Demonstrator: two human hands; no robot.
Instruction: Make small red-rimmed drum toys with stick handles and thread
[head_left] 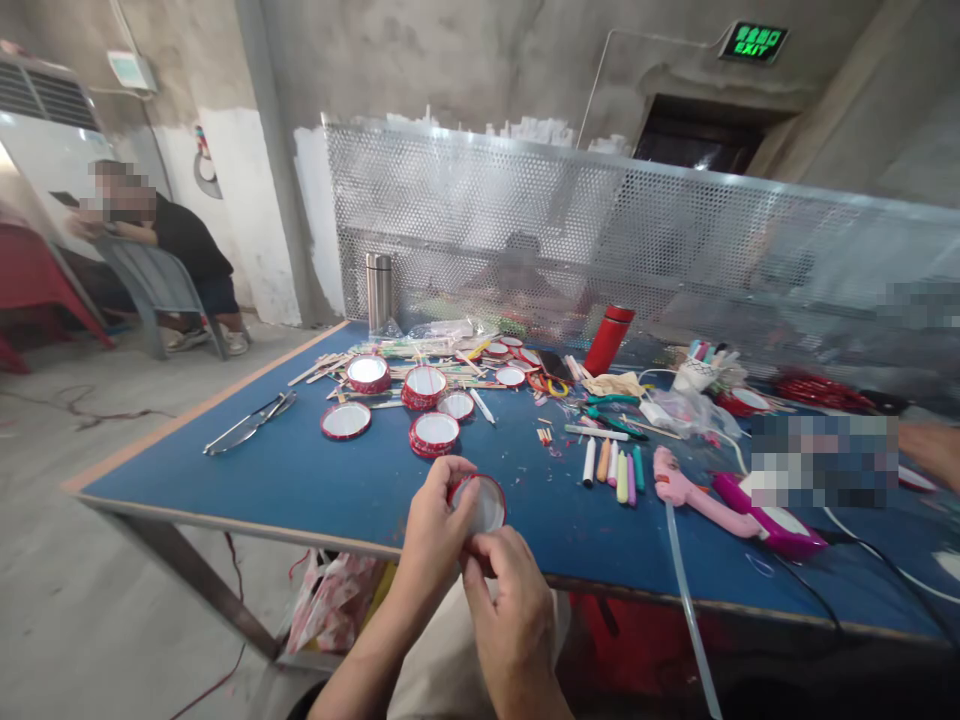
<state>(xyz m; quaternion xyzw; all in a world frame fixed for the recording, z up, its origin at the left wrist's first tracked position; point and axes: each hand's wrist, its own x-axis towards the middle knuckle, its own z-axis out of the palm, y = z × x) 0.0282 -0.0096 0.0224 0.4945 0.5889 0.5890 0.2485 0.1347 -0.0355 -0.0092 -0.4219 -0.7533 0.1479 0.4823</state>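
Note:
A round red-rimmed disc with a pale centre is held over the front edge of the blue table. My left hand grips its left side, the thumb lying across its face. My right hand has its fingers closed at the disc's lower edge; whether they pinch anything else is hidden. Just beyond my hands are stacks of similar red-rimmed discs, with one single disc lying flat to the left.
Markers, a pink glue gun, green-handled pliers and a red bottle are on the right. Scissors lie left. Wooden sticks and a steel flask stand farther back. Another person's hand reaches in at far right.

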